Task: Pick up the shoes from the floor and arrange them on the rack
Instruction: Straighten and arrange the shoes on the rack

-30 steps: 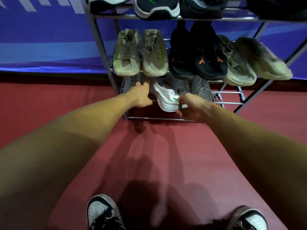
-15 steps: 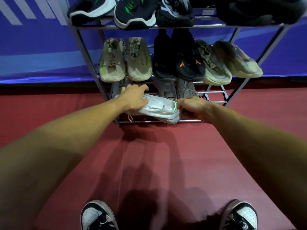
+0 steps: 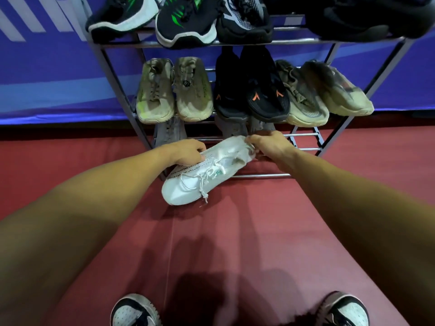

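Note:
A white laced sneaker point(image 3: 195, 182) lies slanted across the front bar of the metal shoe rack point(image 3: 259, 176), toe pointing at me over the red floor. My left hand point(image 3: 188, 152) rests on its left side, fingers curled onto the upper. My right hand point(image 3: 270, 145) pinches the heel collar. Grey shoes point(image 3: 168, 132) sit on the bottom shelf behind the white sneaker, partly hidden.
The middle shelf holds two beige shoes point(image 3: 174, 90), a black pair with orange marks point(image 3: 249, 90) and two tan shoes point(image 3: 324, 92). Dark sneakers point(image 3: 186, 22) fill the top shelf. A blue banner backs the rack. My own black-and-white shoes point(image 3: 135, 311) stand on the red floor.
The white sneaker has swung from lying sideways along the bottom shelf to pointing its toe toward me. My right hand moved up to its heel; my left hand stayed on its side.

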A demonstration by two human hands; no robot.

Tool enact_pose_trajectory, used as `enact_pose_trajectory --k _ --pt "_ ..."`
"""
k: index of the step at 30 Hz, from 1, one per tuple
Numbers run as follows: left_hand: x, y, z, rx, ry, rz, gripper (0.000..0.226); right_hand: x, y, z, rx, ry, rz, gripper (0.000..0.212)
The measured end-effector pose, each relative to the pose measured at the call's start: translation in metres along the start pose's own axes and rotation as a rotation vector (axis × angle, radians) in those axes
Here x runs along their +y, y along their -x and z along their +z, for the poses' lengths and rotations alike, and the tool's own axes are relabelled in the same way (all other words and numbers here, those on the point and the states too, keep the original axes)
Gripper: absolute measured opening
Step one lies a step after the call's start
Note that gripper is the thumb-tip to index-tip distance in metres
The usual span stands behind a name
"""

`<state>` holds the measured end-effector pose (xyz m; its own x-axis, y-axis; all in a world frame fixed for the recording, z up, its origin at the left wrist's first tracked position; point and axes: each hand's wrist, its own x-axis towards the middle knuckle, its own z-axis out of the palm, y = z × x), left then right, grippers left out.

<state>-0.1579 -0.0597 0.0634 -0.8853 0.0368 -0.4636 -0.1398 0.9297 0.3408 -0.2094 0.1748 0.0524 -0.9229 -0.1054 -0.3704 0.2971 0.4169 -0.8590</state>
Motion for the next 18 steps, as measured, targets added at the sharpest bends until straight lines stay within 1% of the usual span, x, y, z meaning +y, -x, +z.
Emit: enact_pose_trajectory --k 1,2,4,6,8,9,10,13,16,18 --pt "-0.005 -0.001 0.000 0.005 0.096 -0.039 0.020 0.002 -0.003 0.001 0.013 -0.031 0.013 0.058" --pt "-0.009 -0.002 0.001 0.004 0.203 -0.077 0.018 0.001 0.002 0.003 0.005 -0.061 0.027 0.054" --pt "-0.016 -0.003 0.001 -0.004 0.395 -0.157 0.012 0.001 0.014 0.009 -0.099 -0.080 0.087 0.050" --pt "-0.017 -0.001 0.000 -0.008 0.552 -0.265 0.013 0.004 0.024 0.018 -0.282 -0.052 0.147 0.049" --pt "-0.018 -0.003 0.000 -0.007 0.682 -0.332 0.013 0.003 0.037 0.030 -0.495 0.000 0.175 0.033" --pt "-0.017 -0.004 0.000 -0.010 0.736 -0.357 0.014 0.004 0.039 0.036 -0.554 0.041 0.172 0.026" --pt "-0.017 -0.005 0.001 -0.011 0.779 -0.382 0.017 0.005 0.040 0.041 -0.568 0.071 0.158 0.021" --pt "-0.016 -0.007 0.002 0.007 0.896 -0.445 0.025 0.006 0.035 0.053 -0.496 0.078 0.135 0.010" --pt "-0.017 -0.010 0.007 0.042 1.046 -0.474 0.027 0.009 0.029 0.063 -0.437 0.086 0.185 0.008" --pt "-0.018 -0.013 0.009 0.075 1.118 -0.457 0.026 0.013 0.024 0.071 -0.397 0.026 0.196 0.013"
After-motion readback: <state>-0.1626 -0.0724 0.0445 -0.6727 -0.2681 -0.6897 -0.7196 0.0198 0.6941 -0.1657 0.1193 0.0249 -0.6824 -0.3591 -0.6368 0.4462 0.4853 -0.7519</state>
